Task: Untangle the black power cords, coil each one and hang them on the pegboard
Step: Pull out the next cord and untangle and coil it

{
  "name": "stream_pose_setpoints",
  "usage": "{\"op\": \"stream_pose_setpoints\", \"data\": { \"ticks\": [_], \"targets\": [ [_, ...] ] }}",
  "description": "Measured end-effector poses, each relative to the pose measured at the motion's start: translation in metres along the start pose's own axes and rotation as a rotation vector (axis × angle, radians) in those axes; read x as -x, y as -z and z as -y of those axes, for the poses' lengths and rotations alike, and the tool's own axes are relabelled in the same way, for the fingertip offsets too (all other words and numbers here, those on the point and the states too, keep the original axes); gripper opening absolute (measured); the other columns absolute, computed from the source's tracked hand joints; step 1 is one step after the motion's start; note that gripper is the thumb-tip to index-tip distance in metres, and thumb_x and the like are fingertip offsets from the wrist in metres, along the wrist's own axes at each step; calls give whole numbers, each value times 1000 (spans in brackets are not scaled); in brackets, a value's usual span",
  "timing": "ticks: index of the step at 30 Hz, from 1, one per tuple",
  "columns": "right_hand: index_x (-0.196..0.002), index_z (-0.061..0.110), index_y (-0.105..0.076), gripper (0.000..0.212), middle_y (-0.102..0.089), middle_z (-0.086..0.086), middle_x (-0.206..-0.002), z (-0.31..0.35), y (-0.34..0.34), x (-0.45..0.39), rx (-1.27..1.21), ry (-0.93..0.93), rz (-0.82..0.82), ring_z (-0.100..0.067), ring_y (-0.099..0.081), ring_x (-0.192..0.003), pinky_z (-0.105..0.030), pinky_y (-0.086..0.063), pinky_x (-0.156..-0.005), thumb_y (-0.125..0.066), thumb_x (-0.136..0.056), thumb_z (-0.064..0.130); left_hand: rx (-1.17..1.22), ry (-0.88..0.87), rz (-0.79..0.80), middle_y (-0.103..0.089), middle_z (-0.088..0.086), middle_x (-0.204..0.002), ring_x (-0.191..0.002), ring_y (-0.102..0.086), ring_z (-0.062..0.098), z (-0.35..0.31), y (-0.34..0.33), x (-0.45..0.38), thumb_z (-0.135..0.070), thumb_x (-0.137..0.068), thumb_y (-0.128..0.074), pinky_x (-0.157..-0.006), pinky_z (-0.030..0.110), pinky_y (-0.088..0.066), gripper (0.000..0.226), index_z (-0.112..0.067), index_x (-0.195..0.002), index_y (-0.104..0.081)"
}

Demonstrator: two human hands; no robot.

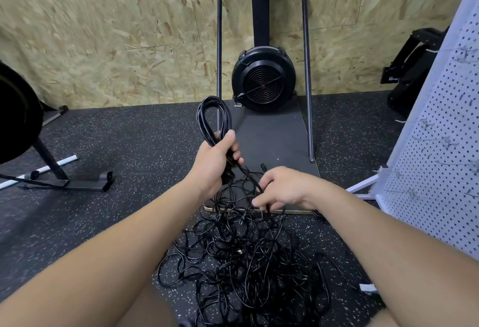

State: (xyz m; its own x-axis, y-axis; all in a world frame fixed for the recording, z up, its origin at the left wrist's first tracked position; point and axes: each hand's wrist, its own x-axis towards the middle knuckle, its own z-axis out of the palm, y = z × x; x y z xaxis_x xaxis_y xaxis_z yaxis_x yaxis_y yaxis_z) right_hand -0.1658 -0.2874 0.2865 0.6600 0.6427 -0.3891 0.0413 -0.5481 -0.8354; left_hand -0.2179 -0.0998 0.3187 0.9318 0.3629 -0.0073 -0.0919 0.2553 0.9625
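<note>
The left hand (215, 161) has its grip closed in a fist around a half-made coil (213, 119), with the loops standing up above the fist. Just below and to the right of it, the right hand (282, 189) is pinching the strand (248, 176) that runs out of the fist down into the tangled pile (246, 262) on the floor.

My worry is that the strand is still buried in that mess, so a hard tug probably cinches a knot or drags the whole heap up. The cords look thin, glossy and springy, so a loose fist could let the loops pop open. The white pegboard (440, 145) stands well off to the right of both hands, and its wire hooks look bare.
</note>
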Motion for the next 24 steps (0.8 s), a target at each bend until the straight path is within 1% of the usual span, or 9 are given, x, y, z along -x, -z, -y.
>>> {"op": "stream_pose_setpoints", "data": {
  "ticks": [2, 6, 9, 11, 13, 16, 18, 21, 24],
  "targets": [
    [-111, 5, -72, 33, -82, -21, -93, 4, 2, -4, -79, 11, -193, -19, -74, -76, -41, -57, -78, -93, -87, 13, -36, -24, -87, -50, 1, -75, -64, -48, 17, -3, 8, -4, -24, -111, -63, -65, 35, -48, 28, -19, -85, -58],
    [-83, 13, -80, 24, -80, -8, -75, 17, 9, -1, -83, 152, -379, -13, -64, -61, -27, -45, -65, -95, -85, 32, -67, 15, -182, -54, -3, -70, -57, -54, 15, -8, 22, -9, -33, -107, -66, -69, 36, -34, 44, -30, -63, -63],
    [-78, 18, -79, 28, -75, 1, -68, 35, 13, 10, 125, 268, -478, -1, -57, -48, -20, -45, -49, -85, -96, 40, -91, -8, -174, -52, -2, -71, -60, -51, 17, -9, 24, -10, -30, -109, -65, -64, 34, -43, 33, -22, -77, -58],
    [-77, 21, -76, 33, -74, 4, -71, 44, 16, 16, 305, 323, -537, -6, -62, -56, -28, -50, -54, -76, -102, 44, -131, -13, -139, -52, 0, -72, -63, -50, 19, -10, 22, -10, -31, -108, -65, -65, 35, -47, 31, -19, -80, -57],
    [-78, 23, -75, 36, -74, 1, -72, 48, 18, 23, 407, 352, -468, -18, -67, -63, -36, -57, -62, -70, -104, 47, -210, -22, -101, -52, 3, -73, -66, -51, 23, -10, 22, -8, -35, -106, -66, -68, 38, -45, 33, -18, -79, -59],
    [-78, 22, -74, 40, -67, -10, -68, 49, 15, 30, 346, 379, -260, -21, -49, -50, -35, -43, -53, -64, -108, 45, -283, 12, 8, -53, 5, -77, -69, -50, 24, -12, 18, 0, -46, -107, -66, -61, 34, -46, 37, -16, -86, -58],
    [-82, 14, -72, 42, -53, -5, -64, 49, 13, 30, 223, 398, -196, -21, -40, -55, -35, -35, -54, -59, -111, 42, -281, 118, 96, -57, 4, -80, -67, -51, 20, -12, 10, 10, -63, -103, -65, -61, 30, -45, 48, -18, -87, -60],
    [-88, 1, -67, 47, -46, 3, -62, 46, 12, 27, 22, 353, -198, -15, -34, -52, -29, -31, -52, -56, -113, 40, -242, 242, 244, -59, 8, -78, -65, -52, 18, -6, -4, 21, -85, -94, -55, -62, 28, -44, 74, -14, -79, -65],
    [-81, 5, -69, 48, -49, 8, -56, 44, 12, 25, -69, 324, -270, -7, -38, -47, -24, -34, -53, -63, -111, 43, -144, 308, 366, -57, 2, -80, -66, -49, 13, 2, -11, 25, -91, -81, -64, -61, 25, -43, 74, -16, -78, -62]
  ]
}}
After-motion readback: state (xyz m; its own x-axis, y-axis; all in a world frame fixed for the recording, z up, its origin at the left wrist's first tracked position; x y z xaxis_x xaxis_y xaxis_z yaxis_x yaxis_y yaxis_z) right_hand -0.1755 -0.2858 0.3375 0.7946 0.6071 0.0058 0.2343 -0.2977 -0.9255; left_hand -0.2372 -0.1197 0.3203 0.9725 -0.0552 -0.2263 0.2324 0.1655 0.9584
